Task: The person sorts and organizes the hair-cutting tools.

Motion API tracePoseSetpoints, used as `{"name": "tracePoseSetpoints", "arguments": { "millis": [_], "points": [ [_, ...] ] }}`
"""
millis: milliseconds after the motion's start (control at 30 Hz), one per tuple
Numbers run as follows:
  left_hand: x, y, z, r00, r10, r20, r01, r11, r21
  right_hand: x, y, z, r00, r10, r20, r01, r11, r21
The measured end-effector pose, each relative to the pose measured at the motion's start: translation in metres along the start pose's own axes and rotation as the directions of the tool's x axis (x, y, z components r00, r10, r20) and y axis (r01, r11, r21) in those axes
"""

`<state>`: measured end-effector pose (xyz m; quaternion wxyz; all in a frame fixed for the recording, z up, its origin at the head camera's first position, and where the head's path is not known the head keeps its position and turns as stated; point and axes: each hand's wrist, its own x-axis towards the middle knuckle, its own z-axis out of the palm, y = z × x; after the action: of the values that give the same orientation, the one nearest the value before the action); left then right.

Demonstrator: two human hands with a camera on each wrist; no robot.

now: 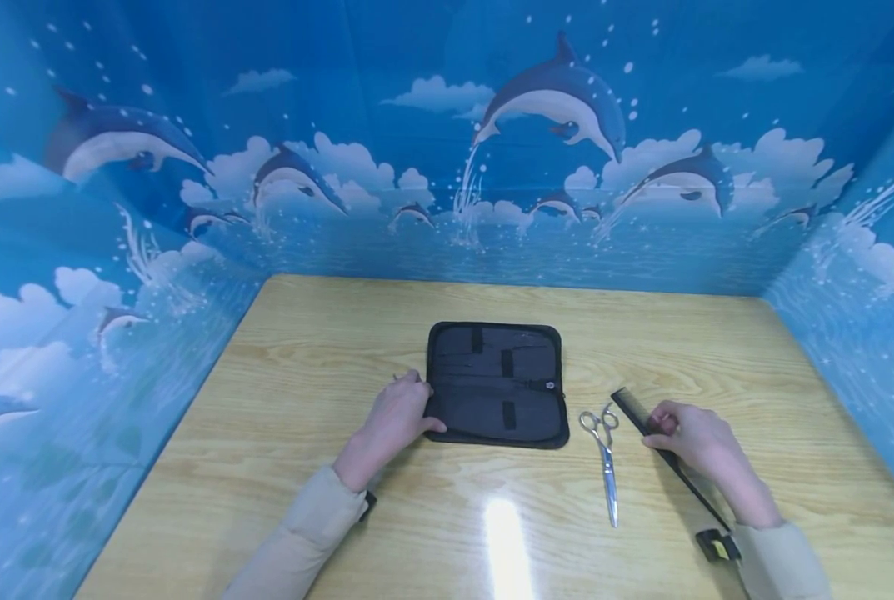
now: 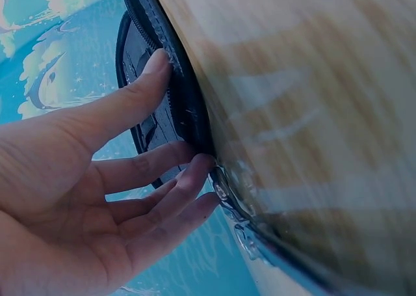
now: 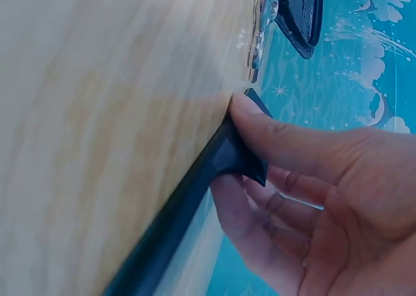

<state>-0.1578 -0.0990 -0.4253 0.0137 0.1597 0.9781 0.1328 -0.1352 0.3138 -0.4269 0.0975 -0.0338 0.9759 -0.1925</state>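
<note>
A black zip case [image 1: 494, 385] lies unfolded on the table, its elastic loops showing. My left hand [image 1: 396, 412] rests at its left edge, thumb over the near-left corner and fingertips at the side, as the case edge [image 2: 185, 107] shows in the left wrist view. Beside those fingertips a shiny metal tool [image 2: 242, 234] lies mostly hidden. My right hand [image 1: 697, 437] pinches a black tail comb [image 1: 630, 408] between thumb and fingers, teeth end pointing away and the thin tail reaching back toward the wrist. Between case and comb lie silver scissors [image 1: 606, 458], finger rings at the far end.
The wood-grain table [image 1: 327, 333] is bordered by a blue dolphin-print backdrop [image 1: 432, 242] at the back and sides. A bright light reflection [image 1: 508, 550] shows near the front. A dark wrist device [image 1: 716, 546] sits by the right sleeve.
</note>
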Motion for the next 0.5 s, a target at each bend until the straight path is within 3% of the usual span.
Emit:
{"name": "tracePoseSetpoints", "arguments": {
  "millis": [267,500],
  "points": [
    [-0.0006,-0.0002,-0.0008,1.000,-0.001,0.000,0.001,1.000,-0.002,0.0000,0.0023,0.0021,0.998,-0.046,-0.033,0.045,0.999,-0.012],
    [0.0009,-0.0008,-0.0028,1.000,-0.006,0.014,0.007,0.999,-0.037,0.0001,-0.0003,0.0022,0.986,-0.106,-0.130,0.103,0.994,-0.033]
  ]
}}
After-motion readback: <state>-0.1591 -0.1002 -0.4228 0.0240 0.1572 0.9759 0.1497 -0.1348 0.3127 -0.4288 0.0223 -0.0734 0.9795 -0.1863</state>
